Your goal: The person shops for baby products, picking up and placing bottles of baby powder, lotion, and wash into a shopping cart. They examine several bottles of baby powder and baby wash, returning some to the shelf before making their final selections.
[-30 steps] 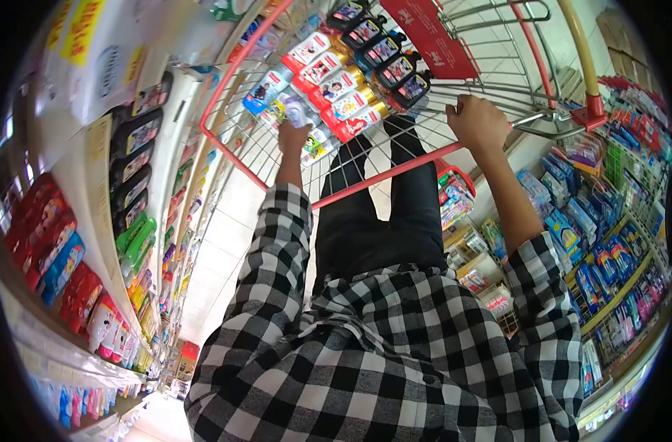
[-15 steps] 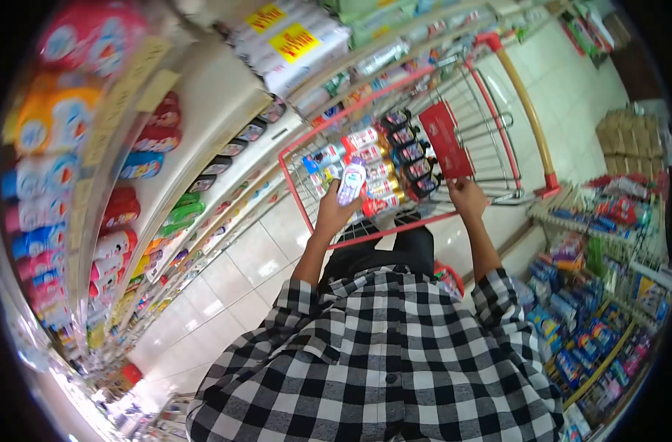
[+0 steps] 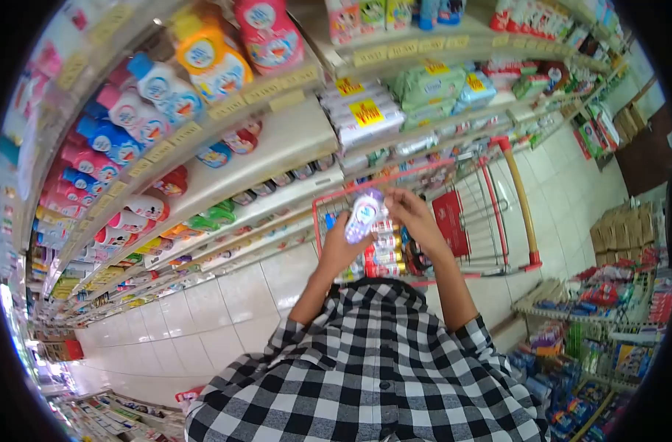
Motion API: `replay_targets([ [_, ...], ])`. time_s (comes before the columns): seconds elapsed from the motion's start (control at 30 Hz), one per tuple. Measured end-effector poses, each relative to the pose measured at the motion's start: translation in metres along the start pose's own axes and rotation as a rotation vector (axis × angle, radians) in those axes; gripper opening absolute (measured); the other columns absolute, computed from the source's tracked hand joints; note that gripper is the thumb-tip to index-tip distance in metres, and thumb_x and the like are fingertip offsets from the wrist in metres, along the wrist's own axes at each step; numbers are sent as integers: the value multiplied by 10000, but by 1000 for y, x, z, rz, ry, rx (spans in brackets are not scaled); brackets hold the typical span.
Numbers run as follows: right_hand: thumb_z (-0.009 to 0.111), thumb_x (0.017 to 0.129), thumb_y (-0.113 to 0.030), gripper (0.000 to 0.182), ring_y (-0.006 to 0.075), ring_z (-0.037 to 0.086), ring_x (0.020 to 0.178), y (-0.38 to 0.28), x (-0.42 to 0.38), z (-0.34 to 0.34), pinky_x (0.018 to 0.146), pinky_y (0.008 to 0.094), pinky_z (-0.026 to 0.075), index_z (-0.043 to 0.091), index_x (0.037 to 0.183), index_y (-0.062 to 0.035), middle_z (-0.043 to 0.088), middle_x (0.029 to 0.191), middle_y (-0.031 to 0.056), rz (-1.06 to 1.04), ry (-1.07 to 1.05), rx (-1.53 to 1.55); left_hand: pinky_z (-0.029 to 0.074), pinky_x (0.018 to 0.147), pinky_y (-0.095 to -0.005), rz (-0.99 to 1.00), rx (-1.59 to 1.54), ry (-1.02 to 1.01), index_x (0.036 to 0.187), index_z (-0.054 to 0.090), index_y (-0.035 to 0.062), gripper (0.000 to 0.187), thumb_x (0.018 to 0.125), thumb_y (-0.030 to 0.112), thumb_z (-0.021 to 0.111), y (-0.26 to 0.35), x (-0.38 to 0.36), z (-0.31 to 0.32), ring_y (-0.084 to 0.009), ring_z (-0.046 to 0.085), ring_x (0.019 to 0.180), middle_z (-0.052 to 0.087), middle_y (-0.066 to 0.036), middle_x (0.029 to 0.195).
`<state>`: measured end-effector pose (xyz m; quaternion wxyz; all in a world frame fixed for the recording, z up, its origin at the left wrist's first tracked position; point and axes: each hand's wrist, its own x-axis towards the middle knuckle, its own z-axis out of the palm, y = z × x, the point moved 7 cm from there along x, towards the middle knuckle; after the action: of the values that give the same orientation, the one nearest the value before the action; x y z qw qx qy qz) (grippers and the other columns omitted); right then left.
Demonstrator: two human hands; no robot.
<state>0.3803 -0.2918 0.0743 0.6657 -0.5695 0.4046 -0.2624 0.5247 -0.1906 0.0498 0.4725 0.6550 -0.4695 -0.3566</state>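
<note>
A purple bottle [image 3: 365,215] with a pale round label is held up over the shopping cart. My left hand [image 3: 341,247] is wrapped round its left side and lower part. At the bottle's upper right edge, the bent fingers of my right hand [image 3: 418,221] pinch it. Beneath both hands is the red-rimmed wire cart [image 3: 490,195], with a red panel [image 3: 451,222] inside. Several red, white and yellow packages [image 3: 384,258] lie in the cart, partly hidden by my hands and the bottle.
Shelves on the left hold colourful bottles [image 3: 203,62] and wipes packs [image 3: 361,110]. The cart's yellow handle [image 3: 520,202] is to the right. Stacked brown cartons [image 3: 623,232] and a low rack of packaged goods [image 3: 608,295] stand farther right. White floor tiles [image 3: 225,298] show below.
My right hand has left the cart's red panel area and come to the bottle. My left hand still holds the bottle, now raised nearer. The view has swung toward the left shelves.
</note>
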Motion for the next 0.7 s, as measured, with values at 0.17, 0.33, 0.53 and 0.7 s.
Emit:
replay_targets([
  [0.17,700,859,-212,479,116,578,817,5,7,11,708,261,475,526,1260,-15,619,1063,60,-183,-124,-74,501,766,-375,60,23,15,1151,485,1,565,765,295,774,5,-17,4,-328,646,939,634,-202,1012],
  [0.33,716,852,-216,367,114,592,783,-33,4,26,707,266,488,600,1135,-15,650,954,66,-190,-174,-233,503,741,-364,35,-20,36,1115,510,18,525,763,310,767,21,-26,0,-314,661,890,652,-192,966],
  [0.53,738,837,-201,348,71,570,751,-75,-2,46,674,230,466,613,1085,7,642,864,29,-235,-297,-377,505,770,-342,-2,-34,53,1221,488,42,614,755,308,786,30,-35,-11,-226,647,936,637,-150,1056],
  [0.7,787,768,-239,335,109,581,721,-198,-24,56,661,266,479,658,1000,-35,647,831,39,-616,-240,-643,507,809,-333,89,-144,49,1461,167,43,1021,739,358,817,27,-42,-12,-224,572,1016,486,-196,1273],
])
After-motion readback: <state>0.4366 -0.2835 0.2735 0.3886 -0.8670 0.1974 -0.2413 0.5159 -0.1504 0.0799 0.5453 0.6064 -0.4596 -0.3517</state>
